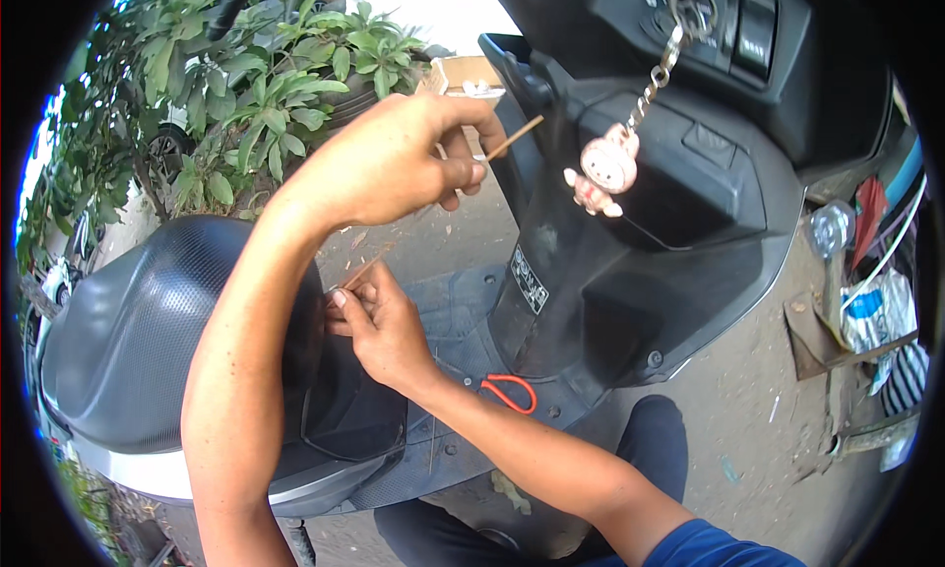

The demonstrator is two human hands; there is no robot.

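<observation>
My left hand [413,158] is raised in front of the scooter's front panel, its fingers pinching a thin tan stick [519,137] that points up and to the right. Lower down, beside the front of the black seat [162,311], my right hand [379,326] is closed on another thin brownish stick [366,270]. The far ends of both sticks that lie inside the fingers are hidden. On the ribbed footboard [448,301], just right of my right forearm, lies a red loop handle [512,394]; what it belongs to is partly covered.
A pink doll keychain [602,173] hangs from the ignition before the dark front panel [689,163]. Leafy plants [276,85] and a cardboard box [465,73] stand beyond. At right are a clear plastic bottle [833,228], a brown flap-like piece [822,336] and bags [879,311].
</observation>
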